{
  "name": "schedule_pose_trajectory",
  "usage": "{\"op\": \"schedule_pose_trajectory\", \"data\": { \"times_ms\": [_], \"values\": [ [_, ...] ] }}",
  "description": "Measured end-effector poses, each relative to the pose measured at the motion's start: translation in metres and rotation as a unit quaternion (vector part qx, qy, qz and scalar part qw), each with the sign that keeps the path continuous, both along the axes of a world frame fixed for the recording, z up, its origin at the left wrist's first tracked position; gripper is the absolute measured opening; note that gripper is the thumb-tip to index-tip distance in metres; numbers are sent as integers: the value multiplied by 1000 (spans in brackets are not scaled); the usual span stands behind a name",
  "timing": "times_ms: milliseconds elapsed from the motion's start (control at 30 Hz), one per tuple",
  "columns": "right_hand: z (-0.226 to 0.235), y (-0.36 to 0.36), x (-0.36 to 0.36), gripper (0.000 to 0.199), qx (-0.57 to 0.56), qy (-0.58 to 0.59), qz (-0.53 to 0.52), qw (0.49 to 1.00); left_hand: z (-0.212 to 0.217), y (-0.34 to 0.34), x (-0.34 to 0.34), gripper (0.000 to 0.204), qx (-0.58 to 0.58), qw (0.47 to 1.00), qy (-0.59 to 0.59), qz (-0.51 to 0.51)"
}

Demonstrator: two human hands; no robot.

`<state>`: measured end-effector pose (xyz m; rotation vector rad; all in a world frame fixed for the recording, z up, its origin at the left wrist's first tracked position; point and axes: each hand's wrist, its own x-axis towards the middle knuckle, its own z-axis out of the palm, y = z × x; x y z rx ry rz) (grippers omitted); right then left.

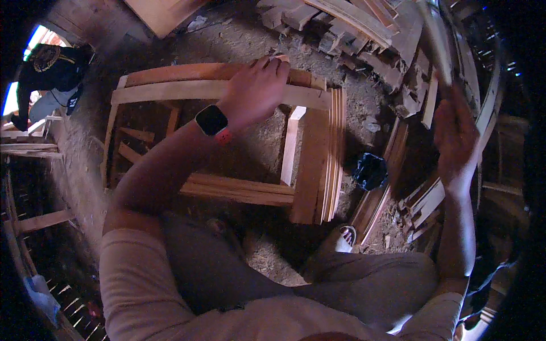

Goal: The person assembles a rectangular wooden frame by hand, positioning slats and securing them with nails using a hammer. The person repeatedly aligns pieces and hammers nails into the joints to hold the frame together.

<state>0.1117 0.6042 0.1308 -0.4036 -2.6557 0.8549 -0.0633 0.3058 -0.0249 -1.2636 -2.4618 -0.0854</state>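
A low wooden frame [162, 92] lies in front of me, with a pale rail and a reddish rail along its far side. My left hand [259, 85], with a dark watch at the wrist, is closed over these far rails, its fingertips hidden beyond the reddish one. Several boards [314, 165] stand stacked at the frame's right end. Raised at the far right, my right hand [458, 133] has its fingers around the near end of a long pale wooden strip [437, 42], which is blurred. The grip itself is partly in shadow.
Stacked timber offcuts [347, 37] rise at the back right. A black plastic bag [370, 171] lies beside long planks [392, 159] on the dusty floor. At the far left there is a person in dark clothes [54, 68], near wooden slats [31, 149].
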Motion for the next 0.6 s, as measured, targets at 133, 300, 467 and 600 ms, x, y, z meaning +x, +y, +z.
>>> {"op": "schedule_pose_trajectory", "data": {
  "times_ms": [133, 300, 467, 600],
  "values": [
    [-30, 18, 13, 39, -37, -8, 123, 992, -3, 11, -2, 46, 21, 999, 41, -18],
    [0, -2, -2, 38, 46, -49, 161, 985, 6, 8, 6, 36, 3, 1000, 3, 0],
    [-35, 2, 3, 37, -32, 53, 81, 995, 8, 8, -1, 34, 19, 1000, -16, 1],
    [-14, 1, 5, 34, 51, -144, 154, 976, 1, 14, -3, 34, 32, 999, 0, 2]
  ]
}}
